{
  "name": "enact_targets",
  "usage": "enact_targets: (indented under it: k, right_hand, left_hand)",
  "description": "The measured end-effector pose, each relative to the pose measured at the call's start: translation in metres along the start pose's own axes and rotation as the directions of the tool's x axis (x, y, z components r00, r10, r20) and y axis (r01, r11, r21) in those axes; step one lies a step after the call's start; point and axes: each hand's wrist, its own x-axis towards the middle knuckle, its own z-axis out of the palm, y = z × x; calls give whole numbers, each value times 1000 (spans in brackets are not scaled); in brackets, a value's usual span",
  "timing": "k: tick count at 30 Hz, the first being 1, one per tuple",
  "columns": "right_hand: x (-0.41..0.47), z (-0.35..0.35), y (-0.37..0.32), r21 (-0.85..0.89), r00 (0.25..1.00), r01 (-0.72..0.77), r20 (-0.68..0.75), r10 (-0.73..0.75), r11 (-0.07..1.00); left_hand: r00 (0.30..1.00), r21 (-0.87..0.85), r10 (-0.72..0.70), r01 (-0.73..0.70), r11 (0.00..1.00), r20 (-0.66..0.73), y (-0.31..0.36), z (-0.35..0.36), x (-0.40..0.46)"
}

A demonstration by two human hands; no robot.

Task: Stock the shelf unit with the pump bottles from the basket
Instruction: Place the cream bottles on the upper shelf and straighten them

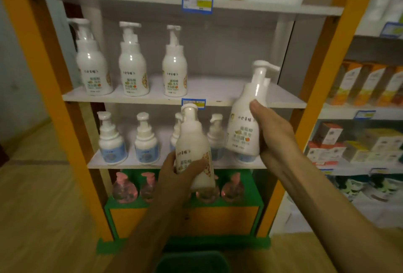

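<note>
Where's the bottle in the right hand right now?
Right of centre in the head view: the right hand holds the pump bottle up at the middle shelf edge, right of three shelved bottles.

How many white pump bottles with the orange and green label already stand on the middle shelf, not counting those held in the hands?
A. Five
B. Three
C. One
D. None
B. Three such bottles stand in a row on the left part of the middle shelf: one, a second and a third. Two more are only held, one in the left hand and one in the right hand.
</note>
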Motion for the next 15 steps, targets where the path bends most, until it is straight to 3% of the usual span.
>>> enact_targets:
  k: [8, 15]
  right_hand:
    - [59, 34, -44, -137, 979, 205, 40, -202, 969]
    - [121, 54, -46, -174, 969, 249, 44, -245, 953]
  left_hand:
    - [1000, -38, 20, -21, 999, -15, 15, 1, 26]
    - [999, -63, 40, -40, 997, 10, 13, -6, 49]
